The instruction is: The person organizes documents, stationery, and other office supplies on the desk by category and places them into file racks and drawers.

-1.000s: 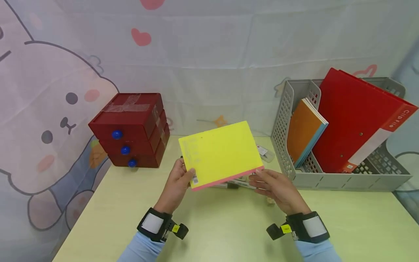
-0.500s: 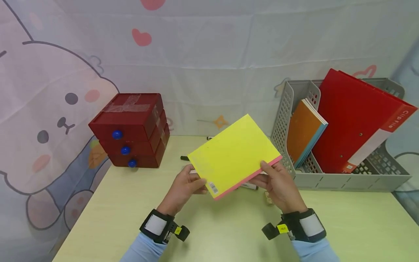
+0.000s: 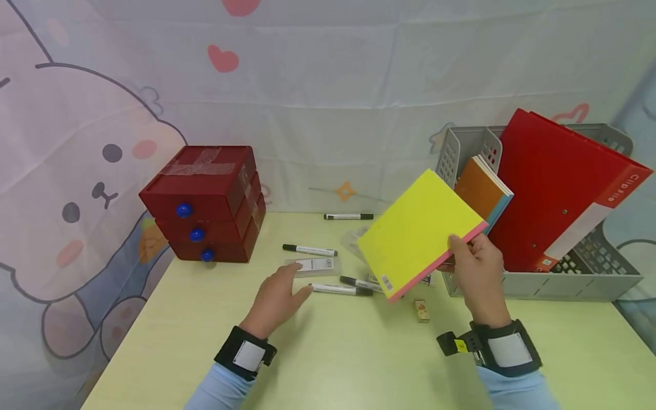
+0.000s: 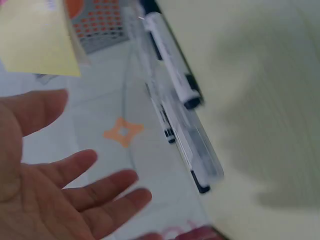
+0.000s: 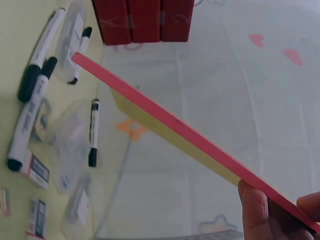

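Note:
A yellow notebook [image 3: 417, 233] with a pink spine is tilted in the air, left of the grey file rack. My right hand [image 3: 476, 276] pinches it by the spine, thumb on the yellow cover, as the right wrist view also shows with the pink spine [image 5: 175, 122]. Fingers spread, my left hand [image 3: 277, 302] is off the notebook and hovers over the table, near a clear flat case [image 3: 314, 266] and a white marker [image 3: 340, 290]. In the left wrist view the left palm [image 4: 45, 200] holds nothing.
The grey rack [image 3: 553, 285] at the right holds an orange notebook [image 3: 479, 185] and a red clip file [image 3: 558, 193]. At the left stands a red drawer box [image 3: 205, 193] with blue knobs. Several markers and a small patterned block [image 3: 422, 311] lie on the table.
Both hands held the notebook earlier; my left hand has let go and moved slightly left. My right hand has carried the notebook rightward to the rack, turning it more steeply.

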Tool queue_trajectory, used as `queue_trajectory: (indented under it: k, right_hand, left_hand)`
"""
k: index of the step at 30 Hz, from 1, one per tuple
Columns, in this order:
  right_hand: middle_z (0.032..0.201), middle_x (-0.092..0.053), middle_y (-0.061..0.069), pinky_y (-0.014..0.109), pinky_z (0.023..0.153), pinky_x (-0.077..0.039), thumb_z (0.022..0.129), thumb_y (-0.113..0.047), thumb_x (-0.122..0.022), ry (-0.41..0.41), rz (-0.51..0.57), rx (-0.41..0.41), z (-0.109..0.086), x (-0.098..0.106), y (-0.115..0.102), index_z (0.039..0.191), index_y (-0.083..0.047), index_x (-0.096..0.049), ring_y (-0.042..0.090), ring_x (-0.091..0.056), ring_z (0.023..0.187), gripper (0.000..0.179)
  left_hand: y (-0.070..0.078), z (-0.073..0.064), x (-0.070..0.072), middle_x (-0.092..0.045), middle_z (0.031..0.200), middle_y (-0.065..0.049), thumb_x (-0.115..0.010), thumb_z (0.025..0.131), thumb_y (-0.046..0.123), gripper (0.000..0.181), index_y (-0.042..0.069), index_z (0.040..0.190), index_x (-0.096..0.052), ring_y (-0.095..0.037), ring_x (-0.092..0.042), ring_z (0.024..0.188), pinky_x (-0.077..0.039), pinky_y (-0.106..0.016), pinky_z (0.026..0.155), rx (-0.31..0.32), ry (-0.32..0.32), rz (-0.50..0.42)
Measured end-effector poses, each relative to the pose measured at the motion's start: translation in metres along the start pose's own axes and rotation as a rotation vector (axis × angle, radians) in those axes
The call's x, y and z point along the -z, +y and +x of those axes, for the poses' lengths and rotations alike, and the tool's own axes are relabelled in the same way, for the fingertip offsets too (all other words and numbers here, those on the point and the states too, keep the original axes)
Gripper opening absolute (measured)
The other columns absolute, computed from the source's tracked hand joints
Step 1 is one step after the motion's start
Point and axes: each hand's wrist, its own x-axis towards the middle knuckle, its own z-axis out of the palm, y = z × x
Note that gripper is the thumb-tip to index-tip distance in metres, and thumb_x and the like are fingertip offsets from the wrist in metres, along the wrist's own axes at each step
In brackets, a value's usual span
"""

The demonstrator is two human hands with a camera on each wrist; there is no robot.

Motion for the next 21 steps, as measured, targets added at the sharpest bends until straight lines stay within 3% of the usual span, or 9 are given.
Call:
queue_trajectory:
  k: [4, 8, 13, 18, 21]
  right_hand:
    - [0.123, -0.066, 0.020, 0.020, 0.068, -0.054, 0.103, -0.033, -0.051, 0.055, -0.088, 0.039, 0.004, 0.009, -0.004, 0.134, 0.001, -0.055, -0.007, -0.067, 0.075, 0.046]
    - [0.121, -0.067, 0.019, 0.017, 0.065, -0.053, 0.103, -0.032, -0.051, 0.091, -0.165, 0.075, 0.009, 0.019, -0.012, 0.134, 0.001, -0.055, -0.012, -0.062, 0.069, 0.045]
    - [0.123, -0.067, 0.017, 0.012, 0.060, -0.050, 0.102, -0.032, -0.049, 0.167, -0.238, 0.088, 0.017, 0.038, -0.024, 0.134, -0.002, -0.057, -0.012, -0.060, 0.068, 0.045]
    - [0.130, -0.065, 0.003, 0.008, 0.064, -0.046, 0.101, -0.040, -0.050, 0.298, -0.315, 0.095, 0.028, 0.060, -0.039, 0.136, -0.011, -0.059, 0.012, -0.071, 0.096, 0.047]
    - [0.132, -0.063, -0.002, 0.019, 0.077, -0.052, 0.100, -0.044, -0.049, 0.381, -0.371, 0.098, 0.036, 0.070, -0.046, 0.138, -0.014, -0.059, 0.022, -0.067, 0.110, 0.049]
  left_hand:
    - [-0.003, -0.003, -0.002, -0.053, 0.133, -0.024, -0.076, 0.088, 0.034, 0.058, 0.001, 0.131, -0.059, -0.043, -0.043, 0.131, -0.023, -0.070, 0.107, -0.010, -0.024, 0.382]
    - [-0.004, -0.007, -0.001, -0.058, 0.118, -0.022, -0.080, 0.081, 0.039, 0.052, 0.004, 0.118, -0.067, -0.044, -0.046, 0.126, -0.022, -0.072, 0.105, 0.006, -0.075, 0.561]
    - [-0.005, -0.009, 0.002, -0.060, 0.115, -0.021, -0.079, 0.082, 0.041, 0.050, 0.005, 0.115, -0.068, -0.044, -0.047, 0.125, -0.021, -0.072, 0.105, 0.023, -0.120, 0.576]
    - [-0.009, -0.008, 0.001, -0.060, 0.115, -0.020, -0.077, 0.084, 0.043, 0.051, 0.005, 0.117, -0.067, -0.043, -0.047, 0.124, -0.021, -0.072, 0.105, 0.022, -0.126, 0.551]
    - [-0.010, -0.007, 0.000, -0.061, 0.114, -0.019, -0.076, 0.084, 0.043, 0.051, 0.005, 0.117, -0.067, -0.042, -0.048, 0.123, -0.021, -0.072, 0.105, 0.026, -0.131, 0.535]
